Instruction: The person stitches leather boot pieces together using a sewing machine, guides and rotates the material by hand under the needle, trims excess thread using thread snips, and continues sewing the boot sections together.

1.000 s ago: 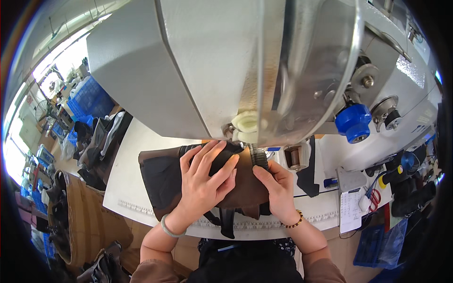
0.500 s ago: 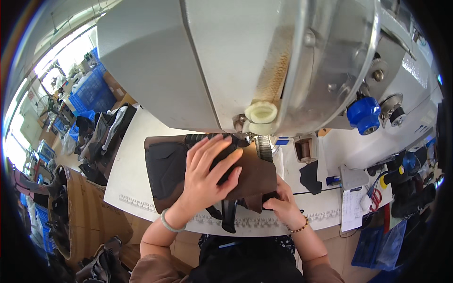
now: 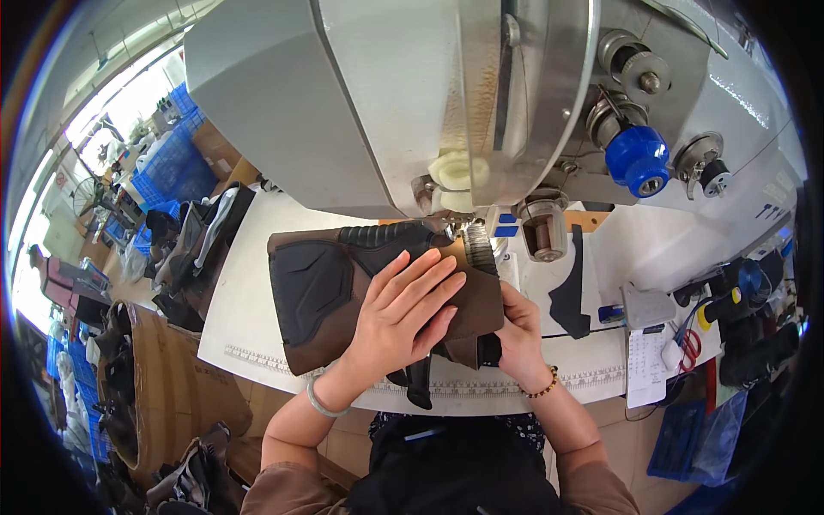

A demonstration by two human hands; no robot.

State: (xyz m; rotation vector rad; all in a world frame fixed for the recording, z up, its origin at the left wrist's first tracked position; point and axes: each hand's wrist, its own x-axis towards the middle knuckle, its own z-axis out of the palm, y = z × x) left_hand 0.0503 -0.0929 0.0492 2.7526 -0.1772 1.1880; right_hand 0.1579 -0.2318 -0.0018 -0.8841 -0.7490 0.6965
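A brown leather-like boot upper (image 3: 322,356) with black moulded panels lies on the white table, its far edge under the sewing machine's head (image 3: 369,103). My left hand (image 3: 403,318) rests flat on top of it, fingers stretched out toward the needle area and close together. At the right edge of the upper, my right hand (image 3: 521,335) is closed on the material; part of its fingers is hidden beneath. A small brush (image 3: 477,249) with pale bristles stands just right of the needle area. Black straps (image 3: 419,386) hang from the near side.
A ruler strip (image 3: 481,388) runs along the table's near edge. Right of my hands lie a black scrap (image 3: 568,296), a paper sheet (image 3: 645,365) and red-handled scissors (image 3: 690,348). A large cardboard box (image 3: 184,386) stands at left, and stacked uppers (image 3: 202,249) lie beyond it.
My left hand has slid right and nearer to me across the upper. My right hand has moved up along its right edge, and its thumb no longer shows plainly. The whole view has shifted slightly.
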